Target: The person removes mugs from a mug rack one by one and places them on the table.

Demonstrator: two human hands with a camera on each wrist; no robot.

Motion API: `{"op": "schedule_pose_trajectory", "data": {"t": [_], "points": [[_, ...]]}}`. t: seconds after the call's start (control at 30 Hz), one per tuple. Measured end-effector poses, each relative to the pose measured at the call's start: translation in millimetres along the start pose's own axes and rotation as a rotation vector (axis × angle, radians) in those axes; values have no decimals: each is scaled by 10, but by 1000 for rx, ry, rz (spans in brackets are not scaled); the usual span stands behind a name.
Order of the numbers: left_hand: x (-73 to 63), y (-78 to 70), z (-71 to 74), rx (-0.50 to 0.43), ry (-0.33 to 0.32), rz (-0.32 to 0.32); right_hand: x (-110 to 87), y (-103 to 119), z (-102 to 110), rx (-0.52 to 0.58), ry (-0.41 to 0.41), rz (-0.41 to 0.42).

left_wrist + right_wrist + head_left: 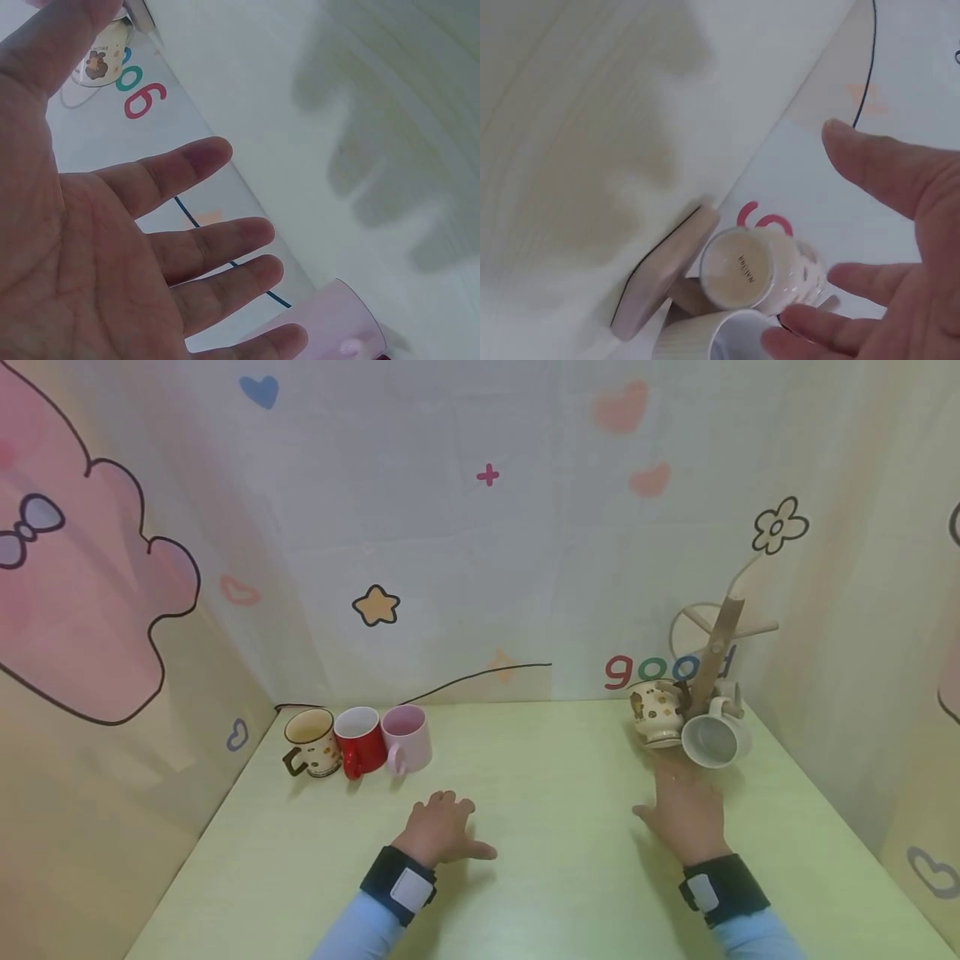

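Observation:
My left hand (438,828) hovers over the table with its fingers spread, holding nothing. Closest to it stands a pink mug (411,748), beside a red mug (363,752) and a cream patterned mug (322,752) with a dark handle. On the right, my right hand (686,814) reaches toward a wooden mug rack (718,647), fingers extended and thumb out to the side. A white mug (738,745) hangs tilted low on the rack, mouth toward me. Left of it hangs another cream patterned mug (658,717); its printed underside shows in the right wrist view.
The pale table (540,893) meets a printed cloth backdrop (465,552) at its back edge, with cloth at both sides too. Bare upper pegs (757,629) stick out from the rack. Its wooden base (664,274) shows in the right wrist view.

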State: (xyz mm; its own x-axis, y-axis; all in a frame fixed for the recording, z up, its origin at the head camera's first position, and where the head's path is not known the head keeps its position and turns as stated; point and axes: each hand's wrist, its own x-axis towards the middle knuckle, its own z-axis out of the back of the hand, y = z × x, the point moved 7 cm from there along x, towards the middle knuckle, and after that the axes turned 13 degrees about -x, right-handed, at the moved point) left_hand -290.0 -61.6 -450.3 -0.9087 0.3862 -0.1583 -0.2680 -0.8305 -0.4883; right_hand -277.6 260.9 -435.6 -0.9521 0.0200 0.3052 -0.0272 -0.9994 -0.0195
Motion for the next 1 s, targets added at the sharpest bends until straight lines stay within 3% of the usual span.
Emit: {"op": "schedule_pose_trajectory", "data": {"t": [0.23, 0.47, 0.67, 0.83, 1.0], "points": [[-3, 20, -23, -4, 7, 4, 35, -267, 36, -43, -122, -78], [-13, 18, -27, -15, 14, 7, 76, -537, 10, 4, -168, -177], [-33, 5, -16, -30, 22, 17, 105, -737, 0, 45, -273, -258], [-41, -1, -20, -30, 28, 14, 127, -925, -56, 67, -223, -322], [-29, 25, -43, -27, 31, 10, 177, -1183, -192, 74, -181, -313]]}}
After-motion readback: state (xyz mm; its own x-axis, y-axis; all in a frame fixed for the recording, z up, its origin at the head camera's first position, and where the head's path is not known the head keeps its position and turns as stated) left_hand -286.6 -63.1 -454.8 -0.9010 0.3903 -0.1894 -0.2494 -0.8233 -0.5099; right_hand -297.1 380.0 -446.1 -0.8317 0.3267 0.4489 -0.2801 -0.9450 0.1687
